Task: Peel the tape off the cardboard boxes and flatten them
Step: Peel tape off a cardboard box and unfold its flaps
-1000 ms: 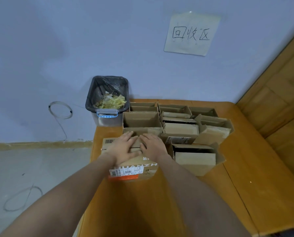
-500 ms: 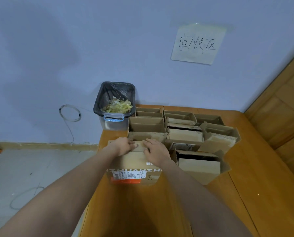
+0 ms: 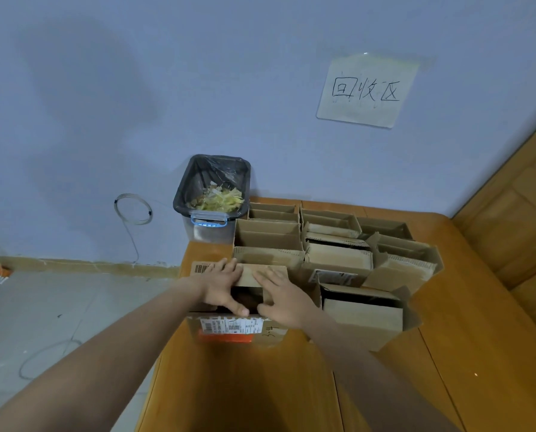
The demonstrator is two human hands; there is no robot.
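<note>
Both hands are on the nearest cardboard box (image 3: 229, 325), the one at the front left of the table (image 3: 291, 385) with a shipping label (image 3: 231, 325) on its side. The left hand (image 3: 221, 286) and right hand (image 3: 284, 296) lie flat on the top flaps, fingers straight and a bit spread, thumbs at the dark gap between them. More open boxes (image 3: 338, 257) sit just behind (a lined bin (image 3: 212, 194) stands past those).
</note>
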